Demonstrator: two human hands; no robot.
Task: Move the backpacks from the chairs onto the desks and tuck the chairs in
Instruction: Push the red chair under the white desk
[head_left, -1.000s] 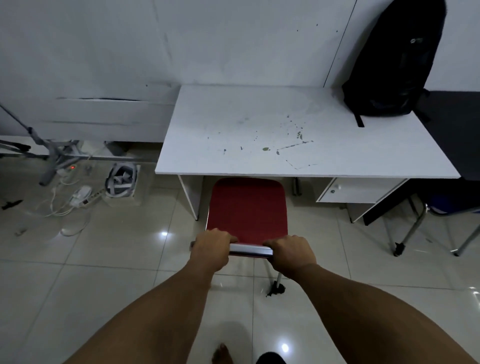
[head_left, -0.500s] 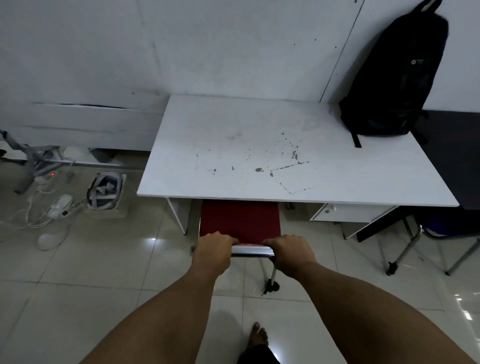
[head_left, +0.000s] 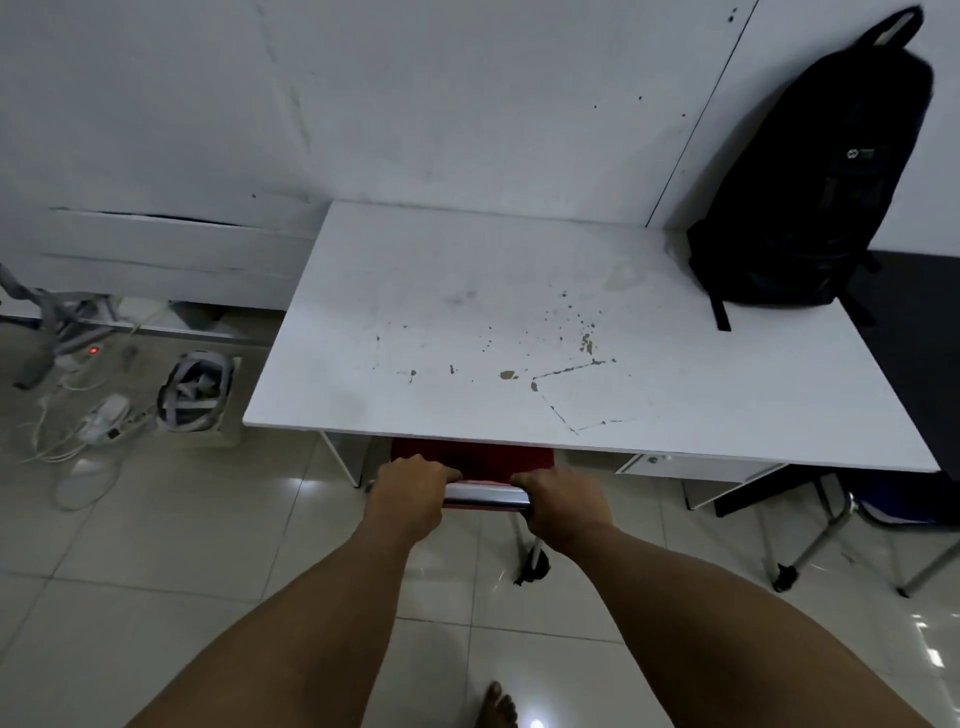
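Note:
A red chair with a chrome back rail sits mostly under the white desk; only a strip of its seat shows past the desk's front edge. My left hand grips the rail's left end and my right hand grips its right end. A black backpack stands upright on the desk's far right corner, leaning on the wall.
A second chair with a blue seat and metal legs stands under a dark desk at the right. Left of the white desk, a power strip, cables and a small bin lie on the tiled floor. My bare foot shows below.
The red chair has slid forward under the desk with both hands on its rail; far less of the seat shows now. I have stepped closer to the desk.

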